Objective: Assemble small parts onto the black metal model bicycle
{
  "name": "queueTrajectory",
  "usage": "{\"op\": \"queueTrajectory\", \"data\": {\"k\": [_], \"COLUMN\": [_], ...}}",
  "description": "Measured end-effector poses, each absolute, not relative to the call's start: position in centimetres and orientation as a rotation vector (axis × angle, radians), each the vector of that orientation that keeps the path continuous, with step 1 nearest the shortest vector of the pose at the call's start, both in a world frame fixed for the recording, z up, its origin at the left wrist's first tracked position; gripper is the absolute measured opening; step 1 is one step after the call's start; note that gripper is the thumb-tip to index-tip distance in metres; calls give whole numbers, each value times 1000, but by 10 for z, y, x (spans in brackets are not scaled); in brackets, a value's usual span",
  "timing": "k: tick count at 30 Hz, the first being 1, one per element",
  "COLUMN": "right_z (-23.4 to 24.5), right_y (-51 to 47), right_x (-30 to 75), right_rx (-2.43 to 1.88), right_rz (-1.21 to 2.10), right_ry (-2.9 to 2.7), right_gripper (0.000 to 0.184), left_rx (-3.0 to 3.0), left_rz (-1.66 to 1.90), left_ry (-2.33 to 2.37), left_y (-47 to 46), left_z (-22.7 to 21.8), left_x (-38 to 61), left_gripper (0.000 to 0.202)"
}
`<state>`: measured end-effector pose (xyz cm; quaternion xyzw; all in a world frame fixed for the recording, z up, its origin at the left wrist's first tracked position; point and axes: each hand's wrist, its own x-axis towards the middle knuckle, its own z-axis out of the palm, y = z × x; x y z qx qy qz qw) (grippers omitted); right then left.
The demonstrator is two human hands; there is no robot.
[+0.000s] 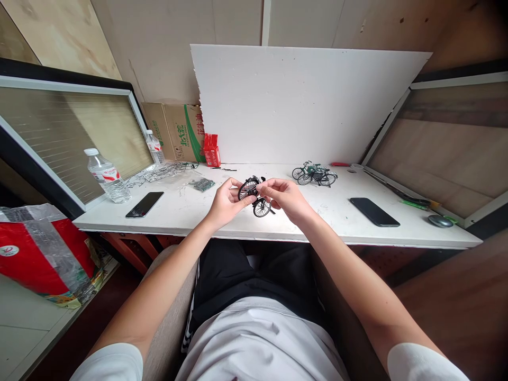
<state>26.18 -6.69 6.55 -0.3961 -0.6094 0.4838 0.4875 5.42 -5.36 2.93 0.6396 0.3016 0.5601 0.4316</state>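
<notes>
My left hand (227,204) and right hand (286,199) pinch black model bicycle (256,200) above white table (325,221) edge; loose grip could drop it, hard squeeze bend wheel.

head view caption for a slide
A black model bicycle held between left hand and right hand over a white desk

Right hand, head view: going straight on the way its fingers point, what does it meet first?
The right hand points left; its fingers pinch the black model bicycle, so that comes first. Just beyond sits the left hand, gripping the same bicycle, though depth is unclear.
</notes>
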Motion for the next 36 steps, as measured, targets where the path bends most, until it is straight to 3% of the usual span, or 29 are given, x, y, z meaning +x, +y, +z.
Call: {"op": "queueTrajectory", "data": {"k": [36], "right_z": [64], "right_y": [-68], "right_x": [258], "right_rx": [-973], "right_rz": [1179], "right_ry": [-1525], "right_gripper": [51], "left_rx": [1642], "left_rz": [1387], "left_ry": [761], "left_y": [-55], "left_z": [28], "left_x": [58], "left_gripper": [61]}}
